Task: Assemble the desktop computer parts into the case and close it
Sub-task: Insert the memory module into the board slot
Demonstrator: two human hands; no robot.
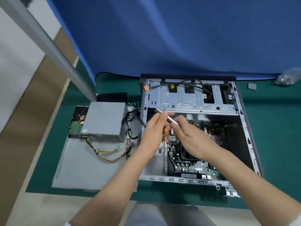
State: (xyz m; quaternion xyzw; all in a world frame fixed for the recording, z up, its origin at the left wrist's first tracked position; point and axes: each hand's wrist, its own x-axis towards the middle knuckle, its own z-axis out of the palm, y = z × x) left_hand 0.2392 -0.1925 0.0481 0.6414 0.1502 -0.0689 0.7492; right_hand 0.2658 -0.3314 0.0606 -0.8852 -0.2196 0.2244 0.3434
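An open desktop computer case (pixel 193 101) lies on its side on a green mat (pixel 276 128), toward the mat's far right, its back edge against a hanging blue cloth (pixel 179 35). Inside, a silver drive cage spans the far end and the motherboard (pixel 190 160) sits flat in the near half.

Both hands meet above the case's left side, over the motherboard. The left hand (pixel 154 129) has its fingers curled, pinching the shaft of a thin metal screwdriver (pixel 166 116). The right hand (pixel 192 137) grips the tool's lower end, fingers wrapped round it (the handle itself is hidden under them). The tip points up and left toward the drive cage's corner; whether it touches the metal is hard to tell through motion blur.

Left of the case, a grey side panel (pixel 84 170) lies flat on the mat. On its far end rests the grey power supply (pixel 104 121), yellow and black cables (pixel 107 154) trailing toward the near edge. A hard drive (pixel 78 121) sits partly under the supply's left side.
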